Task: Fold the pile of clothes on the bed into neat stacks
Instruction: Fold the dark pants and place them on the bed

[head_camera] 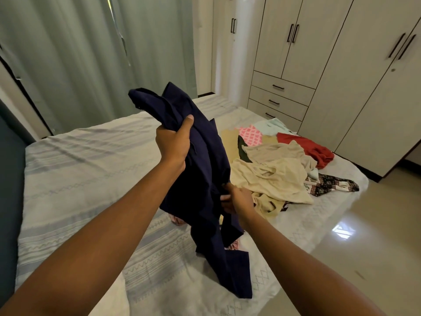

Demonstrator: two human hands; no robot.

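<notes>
I am gripping the crumpled navy-blue cloth garment (pixel 200 169) in both hands, left hand (pixel 174 142) high, right hand (pixel 238 199) pinching low, above the bed (pixel 79 169).

Crumpled navy garment (pixel 202 169) aloft; unfolded clothes pile (pixel 280 169) on bed (pixel 79 169).

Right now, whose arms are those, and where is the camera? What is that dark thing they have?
Those are a person's two bare arms, not a machine. The camera sits on the person's head and looks forward and down, so you see what they see. The left hand grips a dark blue garment near its top. The right hand pinches it lower down, and its bottom end hangs down to the bed. On the right of the bed lies a pile of clothes, not yet folded, with a red piece in it. Behind stand a curtain and a wardrobe.
</notes>
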